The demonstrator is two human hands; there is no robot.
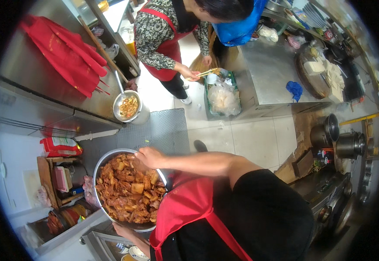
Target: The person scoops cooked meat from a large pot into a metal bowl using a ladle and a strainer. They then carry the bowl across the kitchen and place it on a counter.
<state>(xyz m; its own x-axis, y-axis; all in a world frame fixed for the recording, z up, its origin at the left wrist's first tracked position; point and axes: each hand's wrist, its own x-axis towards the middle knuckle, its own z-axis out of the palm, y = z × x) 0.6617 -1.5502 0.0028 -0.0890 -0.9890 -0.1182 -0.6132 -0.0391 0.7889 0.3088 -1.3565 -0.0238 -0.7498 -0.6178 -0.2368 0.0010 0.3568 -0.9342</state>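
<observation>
A large round metal basin [98, 156] sits in front of my body, filled with chunks of braised, reddish-brown meat [130, 187]. My right hand [150, 157] grips its rim on the upper side in the view. On the opposite side, my left hand [124, 230] holds the basin's edge, its fingers partly hidden under the wall. The basin is close against my red apron [189, 199].
A co-worker [163, 39] with chopsticks [204, 74] stands by a green crate [209, 107] of plastic bags. A white bucket [142, 112] carries a strainer of food scraps. A steel counter [264, 71] and a doored cabinet [98, 241] stand nearby.
</observation>
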